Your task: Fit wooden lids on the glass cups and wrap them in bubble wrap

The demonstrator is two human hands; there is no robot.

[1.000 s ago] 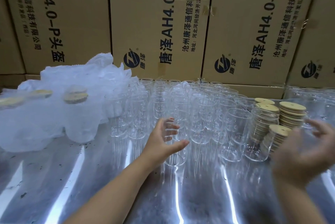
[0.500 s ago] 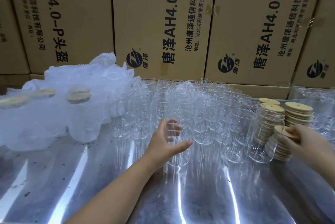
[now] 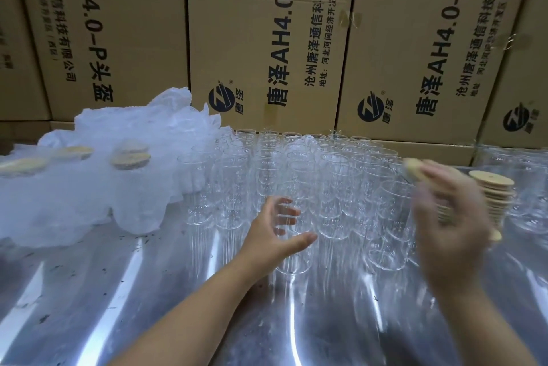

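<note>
Several clear glass cups (image 3: 296,164) stand in rows on the shiny metal table (image 3: 148,291). My left hand (image 3: 274,235) curls round the front glass cup (image 3: 292,250), fingers behind it and thumb in front. My right hand (image 3: 447,217), blurred, pinches a round wooden lid (image 3: 413,170) raised above the cups at the right. Behind that hand stand stacks of wooden lids (image 3: 493,187). At the left lie several lidded cups wrapped in bubble wrap (image 3: 98,175).
Large cardboard boxes (image 3: 267,39) with printed text form a wall right behind the table. More glass cups (image 3: 530,175) stand at the far right edge. The front of the table shows bare reflective metal.
My right hand went to the lid stacks, took one lid and has lifted it up and left over the cups. My left hand has stayed on the front cup.
</note>
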